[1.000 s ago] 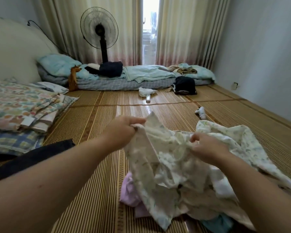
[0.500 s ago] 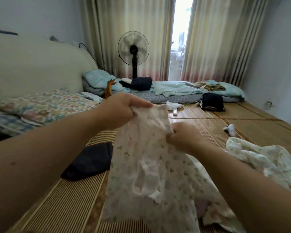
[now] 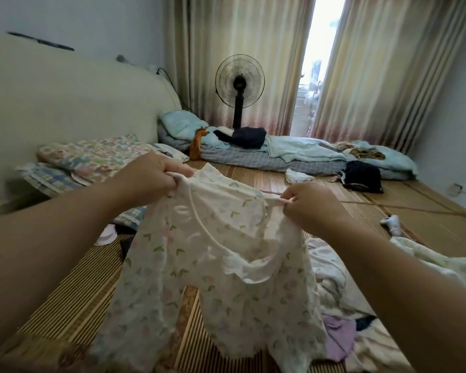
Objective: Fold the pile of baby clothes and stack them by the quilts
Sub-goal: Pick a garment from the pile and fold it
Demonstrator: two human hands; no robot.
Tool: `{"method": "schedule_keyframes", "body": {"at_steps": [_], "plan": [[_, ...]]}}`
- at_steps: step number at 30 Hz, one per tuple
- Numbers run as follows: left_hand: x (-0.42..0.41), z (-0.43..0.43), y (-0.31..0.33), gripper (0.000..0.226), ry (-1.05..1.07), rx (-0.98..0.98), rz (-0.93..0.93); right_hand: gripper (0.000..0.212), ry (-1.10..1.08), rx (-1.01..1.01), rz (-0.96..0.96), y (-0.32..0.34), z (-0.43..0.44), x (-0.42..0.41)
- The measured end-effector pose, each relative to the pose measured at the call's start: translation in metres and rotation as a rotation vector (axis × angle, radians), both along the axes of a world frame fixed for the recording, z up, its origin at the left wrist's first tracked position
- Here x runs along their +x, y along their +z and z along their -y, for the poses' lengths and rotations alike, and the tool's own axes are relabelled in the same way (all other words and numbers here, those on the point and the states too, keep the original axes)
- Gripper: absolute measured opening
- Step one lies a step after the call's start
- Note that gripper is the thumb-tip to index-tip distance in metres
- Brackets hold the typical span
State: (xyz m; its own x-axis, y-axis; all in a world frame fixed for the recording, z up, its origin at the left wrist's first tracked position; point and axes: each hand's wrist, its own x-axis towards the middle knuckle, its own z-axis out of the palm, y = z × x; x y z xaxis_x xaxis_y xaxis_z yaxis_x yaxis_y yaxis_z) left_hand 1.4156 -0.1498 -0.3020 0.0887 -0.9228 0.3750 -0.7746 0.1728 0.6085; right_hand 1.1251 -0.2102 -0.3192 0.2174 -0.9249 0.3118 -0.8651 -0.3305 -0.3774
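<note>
A white baby romper [image 3: 213, 265] with small green and pink prints hangs spread out in front of me, legs dangling over the mat. My left hand [image 3: 154, 170] grips its left shoulder and my right hand [image 3: 310, 205] pinches its right shoulder, so the neckline stretches between them. The pile of baby clothes [image 3: 342, 300], white, purple and printed pieces, lies on the mat at the lower right. The folded quilts [image 3: 92, 157], floral over blue check, are stacked at the left by the cream headboard.
A woven straw mat [image 3: 73, 300] covers the floor. A dark cloth [image 3: 125, 244] lies near the quilts. A standing fan [image 3: 239, 84], a floor mattress with blue bedding [image 3: 293, 154], a dark bag [image 3: 363, 176] and a small white toy [image 3: 393, 224] are farther back.
I lifted the romper out of the pile and spread my hands apart, opening it to full width. The view has turned left toward the quilts.
</note>
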Motion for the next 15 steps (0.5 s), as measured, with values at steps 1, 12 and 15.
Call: {"method": "schedule_keyframes", "body": {"at_steps": [1,12,15], "plan": [[0.003,0.001,-0.002,0.047,0.011,-0.014,-0.006,0.02,-0.015,0.03,-0.126,0.003,-0.001,0.001],[-0.028,-0.004,-0.01,0.043,-0.177,0.038,-0.011,0.096,0.467,0.425,0.092,0.009,-0.031,0.033],[-0.056,-0.003,-0.009,0.032,-0.261,-0.025,0.012,0.105,0.552,0.193,0.21,0.012,-0.039,0.07]]}}
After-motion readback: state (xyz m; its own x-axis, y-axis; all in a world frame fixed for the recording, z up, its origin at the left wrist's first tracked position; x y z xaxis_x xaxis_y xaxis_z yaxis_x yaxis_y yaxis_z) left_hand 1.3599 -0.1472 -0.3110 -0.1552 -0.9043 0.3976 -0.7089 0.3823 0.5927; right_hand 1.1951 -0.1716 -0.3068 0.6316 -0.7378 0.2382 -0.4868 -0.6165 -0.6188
